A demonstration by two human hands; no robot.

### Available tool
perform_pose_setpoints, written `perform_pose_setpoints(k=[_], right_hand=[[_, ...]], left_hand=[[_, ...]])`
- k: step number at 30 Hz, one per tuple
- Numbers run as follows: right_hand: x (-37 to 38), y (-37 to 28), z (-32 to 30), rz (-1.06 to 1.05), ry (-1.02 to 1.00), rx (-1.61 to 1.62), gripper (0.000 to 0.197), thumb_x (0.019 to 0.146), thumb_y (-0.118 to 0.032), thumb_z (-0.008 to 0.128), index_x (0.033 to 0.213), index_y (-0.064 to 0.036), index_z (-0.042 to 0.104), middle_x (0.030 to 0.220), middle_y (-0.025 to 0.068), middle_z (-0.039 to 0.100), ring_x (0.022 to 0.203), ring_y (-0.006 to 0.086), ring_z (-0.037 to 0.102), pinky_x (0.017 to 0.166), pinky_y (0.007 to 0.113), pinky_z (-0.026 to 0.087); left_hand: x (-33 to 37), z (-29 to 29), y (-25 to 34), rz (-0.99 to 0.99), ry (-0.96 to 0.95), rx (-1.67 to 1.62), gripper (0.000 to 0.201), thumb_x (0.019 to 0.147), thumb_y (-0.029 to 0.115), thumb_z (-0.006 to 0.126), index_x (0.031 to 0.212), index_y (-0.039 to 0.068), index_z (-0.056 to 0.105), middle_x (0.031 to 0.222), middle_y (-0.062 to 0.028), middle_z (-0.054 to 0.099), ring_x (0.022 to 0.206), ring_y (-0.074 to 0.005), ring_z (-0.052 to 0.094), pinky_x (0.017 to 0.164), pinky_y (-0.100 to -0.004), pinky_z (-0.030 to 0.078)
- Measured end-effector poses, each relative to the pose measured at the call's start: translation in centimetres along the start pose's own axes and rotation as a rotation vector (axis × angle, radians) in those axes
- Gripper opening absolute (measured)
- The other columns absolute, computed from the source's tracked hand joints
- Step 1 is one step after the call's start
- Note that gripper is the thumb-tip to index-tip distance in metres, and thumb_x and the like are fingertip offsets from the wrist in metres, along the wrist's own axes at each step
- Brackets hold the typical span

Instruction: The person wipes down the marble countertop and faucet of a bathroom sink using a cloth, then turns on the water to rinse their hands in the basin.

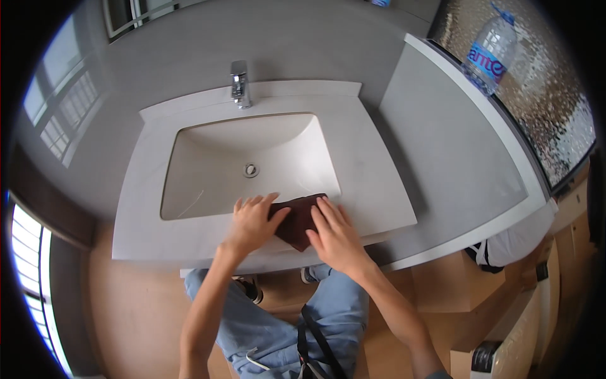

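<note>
A dark brown folded cloth [295, 222] lies on the front rim of the white washbasin counter [142, 230], between my two hands. My left hand [252, 221] is at the cloth's left side, fingers spread toward the basin and thumb on the fabric. Flat over the cloth's right side rests my right hand [334, 234], its fingers stretched out and apart. Whether any fabric is tucked under the fingers is hidden. Beyond the hands is the white basin [214, 151], with a round metal drain [251, 170] in its bottom.
A chrome faucet [240, 85] stands behind the basin. To the right runs a grey partition with a white edge [480, 101]. A clear plastic bottle with a blue cap [489, 57] stands on it by textured glass [536, 95]. Below at right is a white cloth item [514, 243].
</note>
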State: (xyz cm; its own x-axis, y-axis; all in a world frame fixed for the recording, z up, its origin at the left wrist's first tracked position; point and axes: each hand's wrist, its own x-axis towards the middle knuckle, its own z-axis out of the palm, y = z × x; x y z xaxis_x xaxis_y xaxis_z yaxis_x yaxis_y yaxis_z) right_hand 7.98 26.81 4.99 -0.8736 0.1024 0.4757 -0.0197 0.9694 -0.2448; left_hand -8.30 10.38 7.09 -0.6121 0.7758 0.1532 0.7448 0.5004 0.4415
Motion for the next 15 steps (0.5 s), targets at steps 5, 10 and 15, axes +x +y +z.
perform_pose_setpoints(k=[5,10,15], right_hand=[[3.1,-4.6,2.3,-0.108,-0.075,0.043,0.054,0.096,-0.026,0.063,0.134,0.0102,0.050,0.144,0.0309,0.047,0.140,0.0434,0.042,0.116,0.054,0.033],[4.9,-7.5,4.7,-0.195,-0.124,0.230,0.059,0.094,-0.027,0.066,0.137,0.0085,0.048,0.145,0.0324,0.046,0.138,0.0430,0.043,0.118,0.050,0.033],[4.7,-9.1,6.1,-0.265,-0.159,0.153,0.063,0.094,-0.032,0.066,0.143,0.0038,0.047,0.153,0.0269,0.041,0.145,0.0398,0.037,0.119,0.059,0.027]], left_hand=[[-7.4,-1.5,-3.4,0.033,0.364,0.171,0.041,0.092,0.025,0.071,0.130,0.009,0.065,0.136,-0.0139,0.060,0.127,-0.0321,0.053,0.114,-0.0554,0.031],[-11.8,-2.9,-6.1,-0.090,0.515,0.211,0.032,0.090,0.016,0.072,0.121,0.008,0.071,0.136,-0.0150,0.061,0.126,-0.0338,0.055,0.111,-0.0509,0.038],[-13.7,-5.3,-5.3,-0.330,0.617,-0.298,0.017,0.088,0.001,0.071,0.104,-0.001,0.072,0.117,-0.0155,0.066,0.094,-0.0299,0.069,0.078,-0.0349,0.055]])
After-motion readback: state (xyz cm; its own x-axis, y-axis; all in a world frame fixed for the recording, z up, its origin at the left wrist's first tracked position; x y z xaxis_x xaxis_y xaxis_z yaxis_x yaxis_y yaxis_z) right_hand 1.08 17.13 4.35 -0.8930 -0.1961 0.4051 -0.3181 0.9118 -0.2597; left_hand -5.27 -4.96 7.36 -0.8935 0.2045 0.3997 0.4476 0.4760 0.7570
